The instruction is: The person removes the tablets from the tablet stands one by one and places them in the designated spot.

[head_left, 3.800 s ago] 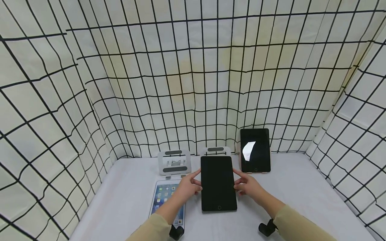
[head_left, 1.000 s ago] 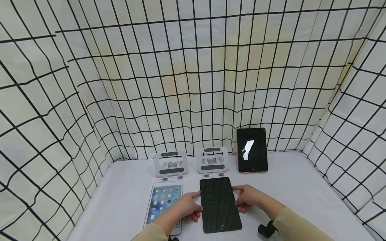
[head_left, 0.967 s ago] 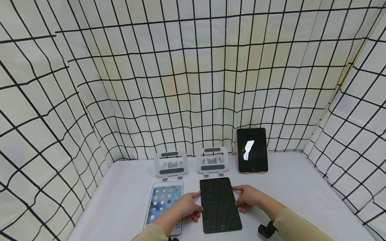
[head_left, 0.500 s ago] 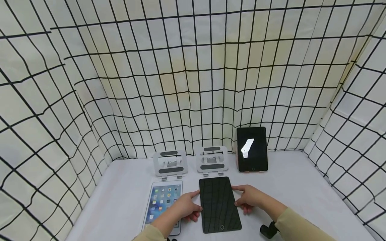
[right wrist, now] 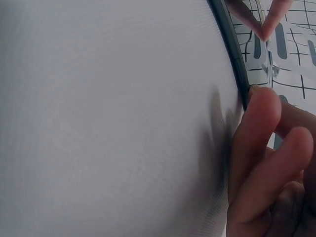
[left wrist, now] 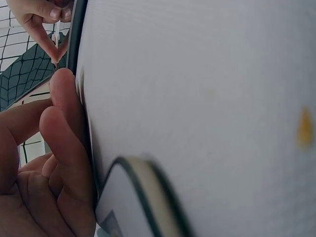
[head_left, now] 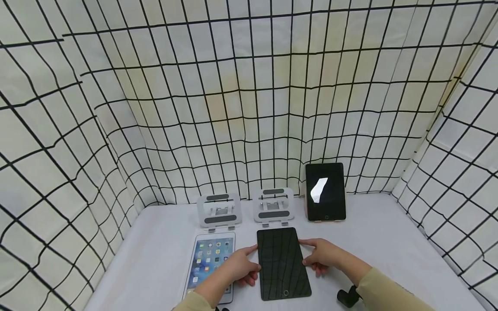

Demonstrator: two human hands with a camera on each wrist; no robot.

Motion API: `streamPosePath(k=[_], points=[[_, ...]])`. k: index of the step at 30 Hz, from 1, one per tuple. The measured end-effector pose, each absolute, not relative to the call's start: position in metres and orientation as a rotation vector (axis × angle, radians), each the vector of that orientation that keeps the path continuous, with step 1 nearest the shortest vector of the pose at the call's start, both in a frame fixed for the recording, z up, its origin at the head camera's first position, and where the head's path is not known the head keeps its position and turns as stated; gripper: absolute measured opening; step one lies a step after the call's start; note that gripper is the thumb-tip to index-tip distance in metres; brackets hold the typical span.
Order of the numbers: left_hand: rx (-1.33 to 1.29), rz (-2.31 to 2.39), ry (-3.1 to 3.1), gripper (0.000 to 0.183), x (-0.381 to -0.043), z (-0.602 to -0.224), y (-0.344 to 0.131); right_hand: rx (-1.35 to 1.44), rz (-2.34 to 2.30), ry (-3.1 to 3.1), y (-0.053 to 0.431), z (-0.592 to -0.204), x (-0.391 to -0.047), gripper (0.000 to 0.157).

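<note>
In the head view a black tablet (head_left: 284,264) lies low over the white cloth at front centre, its home button toward me, slightly turned. My left hand (head_left: 242,265) holds its left edge with forefinger and thumb. The right hand (head_left: 322,255) holds the opposite edge in the same way. In the right wrist view the dark tablet rim (right wrist: 234,54) meets the fingertips (right wrist: 266,101). Left fingertips (left wrist: 63,91) sit at the dark edge in the left wrist view. A white tablet (head_left: 212,255) with a lit screen of icons lies left, partly behind my left forearm.
Two white tablet stands with grey pads, a left stand (head_left: 219,211) and a middle stand (head_left: 274,206), stand behind the flat tablets. Another black tablet (head_left: 326,192) leans upright on a pinkish stand at the back right. Grid-patterned white curtains (head_left: 253,108) enclose the table.
Since the oldest frame, both hands have brought the black tablet down and toward me, away from the middle stand, which now shows fully. Over the last second the hands stay almost still.
</note>
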State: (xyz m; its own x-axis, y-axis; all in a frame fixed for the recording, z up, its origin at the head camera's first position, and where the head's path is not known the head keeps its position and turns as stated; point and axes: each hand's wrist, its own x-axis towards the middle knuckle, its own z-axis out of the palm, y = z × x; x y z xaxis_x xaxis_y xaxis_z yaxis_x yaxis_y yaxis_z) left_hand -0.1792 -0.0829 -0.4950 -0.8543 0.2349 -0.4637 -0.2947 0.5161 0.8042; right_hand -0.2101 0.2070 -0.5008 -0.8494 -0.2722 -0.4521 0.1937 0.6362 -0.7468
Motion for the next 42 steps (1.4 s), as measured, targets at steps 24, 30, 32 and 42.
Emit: streamPosePath(k=[24, 30, 32, 42], points=[[-0.005, 1.545, 2.452, 0.052, -0.189, -0.489, -0.076, -0.163, -1.218, 2.484, 0.233, -0.481, -0.217, 0.057], [0.035, 1.598, 2.518, 0.05, -0.194, -0.488, -0.068, -0.237, -1.257, 2.507, 0.242, -0.478, -0.219, 0.055], [0.046, 1.615, 2.539, 0.05, -0.197, -0.487, -0.063, -0.242, -1.254, 2.534, 0.245, -0.478, -0.221, 0.055], [0.148, 1.613, 2.611, 0.05, -0.207, -0.488, -0.04, -0.294, -1.267, 2.612, 0.27, -0.483, -0.232, 0.055]])
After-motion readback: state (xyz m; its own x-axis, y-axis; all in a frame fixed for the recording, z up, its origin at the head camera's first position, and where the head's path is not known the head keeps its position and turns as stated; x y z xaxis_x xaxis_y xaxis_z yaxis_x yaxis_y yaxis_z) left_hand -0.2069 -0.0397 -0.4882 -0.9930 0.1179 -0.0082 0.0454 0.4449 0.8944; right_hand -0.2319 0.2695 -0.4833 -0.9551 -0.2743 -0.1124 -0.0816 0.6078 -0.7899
